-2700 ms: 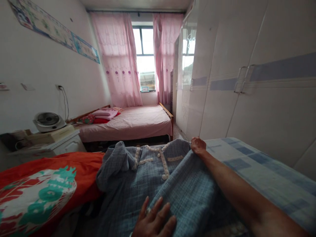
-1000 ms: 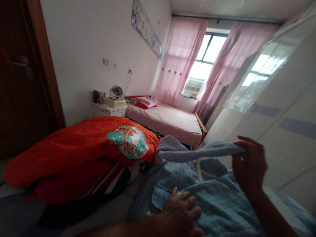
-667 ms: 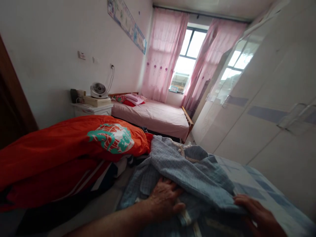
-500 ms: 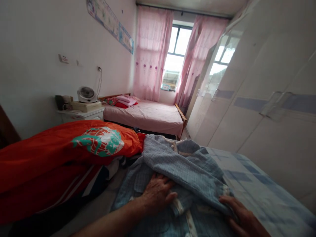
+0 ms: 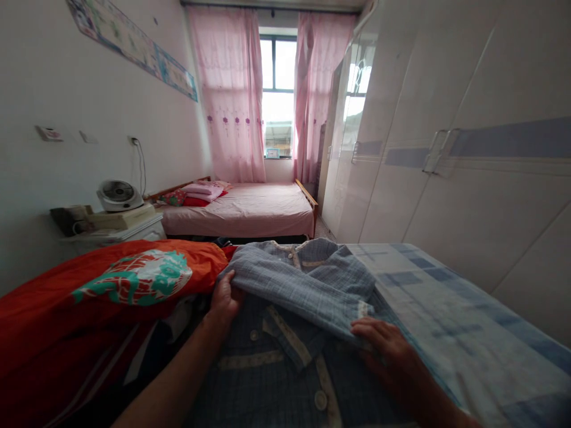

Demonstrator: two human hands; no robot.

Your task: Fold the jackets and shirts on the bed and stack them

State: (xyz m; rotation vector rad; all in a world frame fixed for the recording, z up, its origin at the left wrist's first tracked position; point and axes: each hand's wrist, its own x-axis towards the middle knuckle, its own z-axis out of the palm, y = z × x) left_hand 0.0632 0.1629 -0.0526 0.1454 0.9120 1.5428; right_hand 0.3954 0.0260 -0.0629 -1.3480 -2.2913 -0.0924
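Observation:
A blue-grey checked shirt with cream trim and large buttons lies spread on the bed in front of me. One long sleeve crosses its chest, and the other cuff with cream trim pokes out below it. My left hand grips the shirt's edge near the shoulder, thumb on top and the other fingers mostly hidden by the cloth. At the sleeve's cuff end my right hand is closed, its fingers over the fabric and its thumb out of sight.
An orange garment with a green and white print lies heaped at left. The bed's blue and white checked sheet stretches right, beside white wardrobes. Beyond are a pink bed and a fan on a cabinet.
My left hand has moved from flat on the shirt's chest up and left to its shoulder edge, now gripping. My right hand stays at the cuff. The view has turned right.

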